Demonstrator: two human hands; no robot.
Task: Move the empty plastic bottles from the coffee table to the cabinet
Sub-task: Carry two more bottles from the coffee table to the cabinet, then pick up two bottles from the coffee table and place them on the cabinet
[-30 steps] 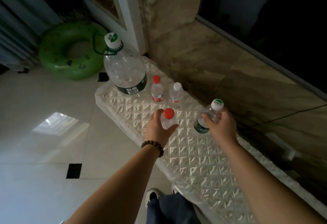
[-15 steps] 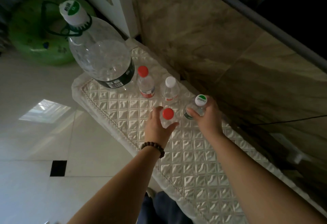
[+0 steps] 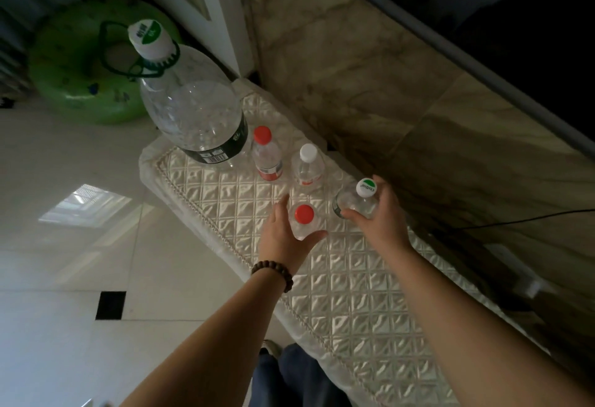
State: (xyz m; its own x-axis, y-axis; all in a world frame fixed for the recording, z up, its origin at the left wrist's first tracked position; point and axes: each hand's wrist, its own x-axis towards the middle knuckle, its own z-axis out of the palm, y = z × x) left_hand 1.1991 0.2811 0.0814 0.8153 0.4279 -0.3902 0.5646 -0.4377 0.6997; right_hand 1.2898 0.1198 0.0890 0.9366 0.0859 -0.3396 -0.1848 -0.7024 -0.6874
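Head view, looking down on a narrow counter covered by a quilted, cream-coloured cloth and set against a marbled wall. The left hand cups a small clear bottle with a red cap, thumb on the bottle's right side and fingers curled round its left; the bottle stands upright on the cloth. The right hand wraps a second small bottle with a white-and-green cap, which is tilted with its cap towards the camera; whether its base touches the cloth cannot be told. Just beyond the hands stand two more small bottles side by side: a red-capped bottle with a red label and a white-capped bottle. At the far left end of the counter stands a large clear jug with a dark label, a white-and-green cap and a green carry handle. On the tiled floor behind it lies a green inflatable ring. A beaded bracelet circles the left wrist.
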